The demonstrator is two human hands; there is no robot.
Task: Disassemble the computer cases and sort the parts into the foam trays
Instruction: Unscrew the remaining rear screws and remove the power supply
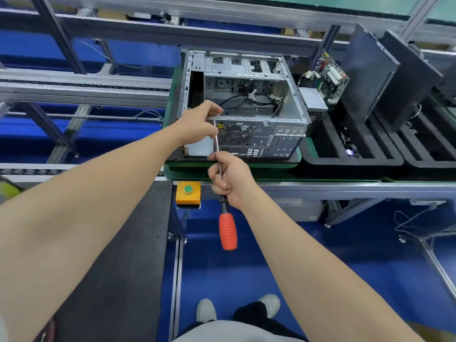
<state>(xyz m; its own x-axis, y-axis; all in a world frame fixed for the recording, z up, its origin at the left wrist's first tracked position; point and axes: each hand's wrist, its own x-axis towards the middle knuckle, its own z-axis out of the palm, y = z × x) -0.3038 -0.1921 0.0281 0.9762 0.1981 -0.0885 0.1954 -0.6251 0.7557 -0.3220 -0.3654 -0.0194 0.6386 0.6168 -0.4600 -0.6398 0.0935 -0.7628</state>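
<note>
Case: the computer case (246, 107) is being kept open side up, with loose cables lying inside it.
Left hand: the case's near top edge is being gripped at its left corner by the left hand (197, 124).
Right hand: just in front of the case, the screwdriver (228, 230) is being clenched by its metal shaft in the right hand (229, 176), with the orange handle hanging below.
Tray: removed parts are being kept in the foam tray (345, 161) just right of the case.
Slip risk: with the shaft being held rather than the handle, the tip could skid into the left hand's fingers.
Drop risk: the screwdriver could slide through the fist.
</note>
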